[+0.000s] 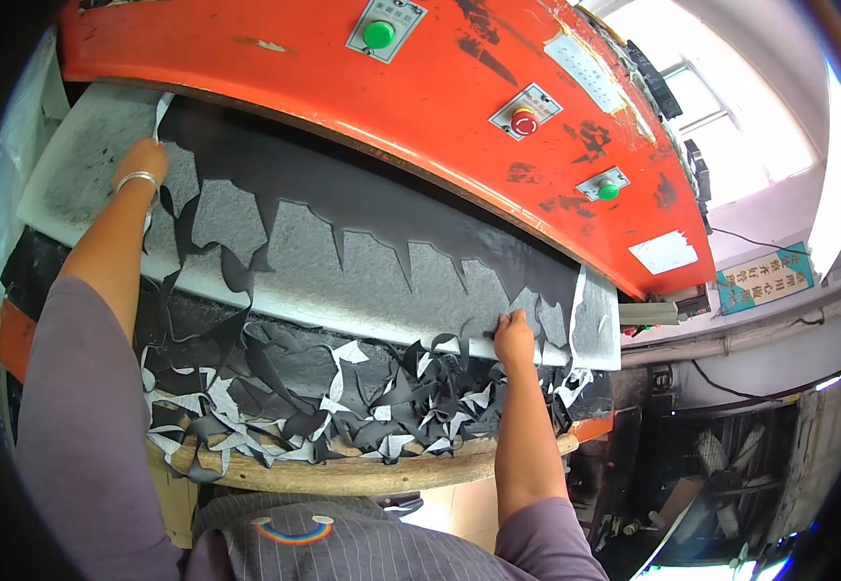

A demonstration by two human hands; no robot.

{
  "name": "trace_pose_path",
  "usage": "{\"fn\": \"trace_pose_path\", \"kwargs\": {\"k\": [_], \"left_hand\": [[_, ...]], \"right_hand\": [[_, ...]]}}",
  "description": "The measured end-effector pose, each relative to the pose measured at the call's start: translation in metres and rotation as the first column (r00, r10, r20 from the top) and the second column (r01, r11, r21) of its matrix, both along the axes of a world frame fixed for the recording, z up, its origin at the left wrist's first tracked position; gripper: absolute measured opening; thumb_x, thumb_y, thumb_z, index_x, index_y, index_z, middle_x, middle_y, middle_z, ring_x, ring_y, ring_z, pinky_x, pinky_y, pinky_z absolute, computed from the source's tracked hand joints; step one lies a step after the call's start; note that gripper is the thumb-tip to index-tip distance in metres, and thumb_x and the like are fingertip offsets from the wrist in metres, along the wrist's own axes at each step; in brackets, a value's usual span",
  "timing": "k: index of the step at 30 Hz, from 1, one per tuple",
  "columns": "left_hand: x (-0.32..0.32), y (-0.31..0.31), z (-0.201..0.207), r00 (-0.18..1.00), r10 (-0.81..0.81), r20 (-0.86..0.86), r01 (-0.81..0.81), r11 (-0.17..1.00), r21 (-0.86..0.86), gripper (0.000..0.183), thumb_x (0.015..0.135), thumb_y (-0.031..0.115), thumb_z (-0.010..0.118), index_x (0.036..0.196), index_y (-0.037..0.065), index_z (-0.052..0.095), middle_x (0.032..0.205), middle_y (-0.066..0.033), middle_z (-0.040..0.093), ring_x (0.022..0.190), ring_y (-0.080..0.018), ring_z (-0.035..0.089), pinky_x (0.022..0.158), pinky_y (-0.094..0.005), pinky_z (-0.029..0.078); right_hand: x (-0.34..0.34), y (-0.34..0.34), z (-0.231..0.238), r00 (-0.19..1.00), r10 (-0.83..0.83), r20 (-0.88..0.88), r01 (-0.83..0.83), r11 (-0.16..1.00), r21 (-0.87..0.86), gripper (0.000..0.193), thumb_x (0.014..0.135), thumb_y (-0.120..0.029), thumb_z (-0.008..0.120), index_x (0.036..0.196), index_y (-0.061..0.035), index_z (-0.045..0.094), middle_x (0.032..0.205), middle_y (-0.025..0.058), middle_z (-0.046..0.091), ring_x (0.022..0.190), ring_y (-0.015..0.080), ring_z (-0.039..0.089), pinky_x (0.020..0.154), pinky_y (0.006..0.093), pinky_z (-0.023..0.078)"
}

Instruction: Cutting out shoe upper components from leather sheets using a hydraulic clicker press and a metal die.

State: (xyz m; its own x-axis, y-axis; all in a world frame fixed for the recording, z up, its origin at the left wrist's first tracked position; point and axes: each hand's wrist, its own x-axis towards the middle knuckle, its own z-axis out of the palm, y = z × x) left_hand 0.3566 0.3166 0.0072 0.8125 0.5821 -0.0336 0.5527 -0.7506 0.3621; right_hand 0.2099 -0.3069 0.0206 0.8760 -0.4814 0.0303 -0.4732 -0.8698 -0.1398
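A black sheet of fabric-like material [362, 184] with a jagged, cut-out near edge lies on a worn whitish board [295, 242], its far side running under the red machine. My left hand [141, 167], with a bangle at the wrist, is closed on the sheet's left end, where a pale edge shows. At the sheet's jagged right part my right hand [514, 339] is closed, thumb and fingers pressed together at a pointed strip. What lies inside its fingers is mostly hidden. Thin offcut strips [188, 228] hang from the left end over the board's near edge.
The red press [324, 68] spans the far side, with green buttons [379, 35] and a red stop button [524, 121]. Black-and-white scraps [420, 407] pile up in front of me, above a wooden rail [343, 473]. A fan [726, 474] stands at right.
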Motion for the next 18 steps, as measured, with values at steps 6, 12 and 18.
{"fn": "trace_pose_path", "kwargs": {"k": [6, 12, 18], "left_hand": [[-0.019, 0.049, -0.008, 0.992, -0.129, 0.009, 0.129, 0.991, -0.023, 0.042, 0.093, 0.034, 0.046, 0.116, 0.003, 0.061, 0.121, -0.0204, 0.06, 0.111, -0.0398, 0.057, 0.095, -0.045, 0.044], [0.017, 0.036, -0.011, 0.991, 0.085, 0.1, -0.058, 0.968, -0.246, 0.059, 0.084, 0.042, 0.06, 0.116, -0.007, 0.059, 0.115, -0.0265, 0.062, 0.11, -0.0398, 0.059, 0.092, -0.0441, 0.045], [0.055, 0.043, -0.005, 0.993, 0.104, 0.056, -0.096, 0.987, -0.129, 0.065, 0.084, 0.053, 0.058, 0.113, -0.005, 0.063, 0.12, -0.0271, 0.059, 0.115, -0.0404, 0.056, 0.095, -0.0446, 0.044]], "right_hand": [[-0.023, -0.081, 0.019, 0.996, -0.019, -0.088, 0.054, 0.905, 0.421, 0.04, 0.09, -0.037, 0.061, 0.096, 0.0026, 0.064, 0.089, 0.0114, 0.067, 0.078, 0.0213, 0.06, 0.074, 0.0358, 0.048], [-0.028, -0.197, -0.001, 0.978, -0.206, 0.022, 0.207, 0.977, -0.054, 0.061, 0.082, -0.048, 0.065, 0.115, 0.0024, 0.059, 0.106, 0.0268, 0.064, 0.102, 0.04, 0.061, 0.089, 0.044, 0.047], [0.022, -0.189, 0.002, 0.979, -0.205, 0.0, 0.203, 0.968, -0.149, 0.068, 0.082, -0.05, 0.065, 0.122, 0.0044, 0.053, 0.114, 0.0282, 0.061, 0.109, 0.0414, 0.058, 0.093, 0.0454, 0.044]]}}
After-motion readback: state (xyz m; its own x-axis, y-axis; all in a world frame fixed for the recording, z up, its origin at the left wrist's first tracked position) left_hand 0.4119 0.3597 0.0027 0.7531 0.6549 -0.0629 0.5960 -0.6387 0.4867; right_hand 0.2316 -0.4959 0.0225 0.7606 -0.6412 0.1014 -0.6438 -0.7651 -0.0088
